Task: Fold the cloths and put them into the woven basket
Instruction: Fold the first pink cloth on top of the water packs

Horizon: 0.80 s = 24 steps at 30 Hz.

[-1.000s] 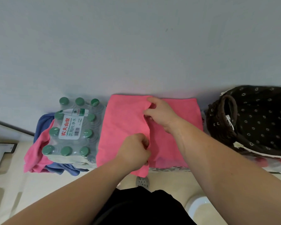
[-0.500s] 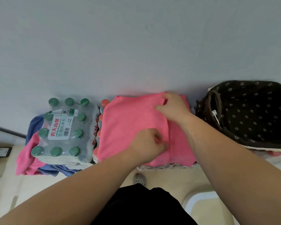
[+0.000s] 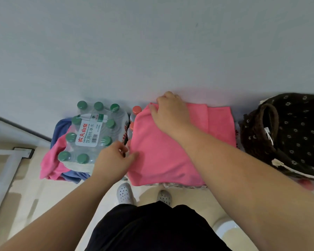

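- Pink cloth (image 3: 163,156): soft fabric, matt finish.
- Bottle pack (image 3: 91,134): wrapped in clear, glossy, wrinkled plastic film; caps moulded in green plastic.
- Woven basket (image 3: 250,140): rough brown wickerwork, lined with dark printed cloth.
- Floor (image 3: 188,200): pale, smooth, slightly glossy.

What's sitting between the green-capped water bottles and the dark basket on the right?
A pink cloth fills that stretch, spread over orange-capped bottles. The head view shows it.

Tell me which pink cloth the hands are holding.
The middle pink cloth, spread flat, with the left hand and right hand on its edge. The other pink cloth lies crumpled under the water bottles.
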Available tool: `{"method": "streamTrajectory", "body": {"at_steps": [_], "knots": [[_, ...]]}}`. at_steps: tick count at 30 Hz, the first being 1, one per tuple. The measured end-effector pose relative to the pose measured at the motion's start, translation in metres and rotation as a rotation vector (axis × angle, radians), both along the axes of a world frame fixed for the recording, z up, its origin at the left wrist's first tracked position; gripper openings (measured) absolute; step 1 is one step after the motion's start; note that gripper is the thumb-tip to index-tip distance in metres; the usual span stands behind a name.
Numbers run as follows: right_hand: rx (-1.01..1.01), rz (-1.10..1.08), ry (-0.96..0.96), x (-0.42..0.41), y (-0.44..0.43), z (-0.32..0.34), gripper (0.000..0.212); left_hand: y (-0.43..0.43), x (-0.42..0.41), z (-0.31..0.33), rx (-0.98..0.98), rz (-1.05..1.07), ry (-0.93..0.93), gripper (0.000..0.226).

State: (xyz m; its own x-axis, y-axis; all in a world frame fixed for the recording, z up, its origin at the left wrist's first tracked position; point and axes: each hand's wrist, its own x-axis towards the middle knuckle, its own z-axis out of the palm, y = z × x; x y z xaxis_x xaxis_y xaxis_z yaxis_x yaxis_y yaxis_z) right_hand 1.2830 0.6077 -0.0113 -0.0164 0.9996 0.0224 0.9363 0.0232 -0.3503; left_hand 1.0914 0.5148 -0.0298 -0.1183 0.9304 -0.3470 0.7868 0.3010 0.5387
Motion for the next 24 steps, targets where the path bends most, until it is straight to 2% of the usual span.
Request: {"method": "streamTrajectory", "body": {"at_steps": [3,6,12,14,19,21,24], "knots": [[-0.073,0.022,-0.141,-0.008,0.021,0.001,0.036,-0.003,0.001,-0.007,0.007,-0.096,0.107,0.035],[-0.139,0.018,-0.191,-0.015,0.034,-0.005,0.024,-0.002,0.002,-0.01,0.032,-0.138,0.159,0.035],[-0.182,0.014,0.049,-0.025,0.03,-0.015,0.029,0.005,0.0,-0.016,0.039,-0.172,0.084,0.031],[-0.17,-0.033,0.006,-0.021,0.031,-0.016,0.021,0.006,0.0,-0.015,0.04,-0.188,0.075,0.031],[-0.187,-0.071,-0.202,-0.006,0.025,-0.017,0.042,0.008,0.0,-0.013,0.035,-0.219,0.073,0.032],[-0.159,-0.052,-0.188,-0.005,0.022,-0.021,0.045,0.009,0.001,-0.011,0.035,-0.231,0.077,0.032],[-0.117,-0.013,-0.093,-0.009,0.019,-0.029,0.032,0.011,0.001,-0.009,0.025,-0.248,0.084,0.032]]}}
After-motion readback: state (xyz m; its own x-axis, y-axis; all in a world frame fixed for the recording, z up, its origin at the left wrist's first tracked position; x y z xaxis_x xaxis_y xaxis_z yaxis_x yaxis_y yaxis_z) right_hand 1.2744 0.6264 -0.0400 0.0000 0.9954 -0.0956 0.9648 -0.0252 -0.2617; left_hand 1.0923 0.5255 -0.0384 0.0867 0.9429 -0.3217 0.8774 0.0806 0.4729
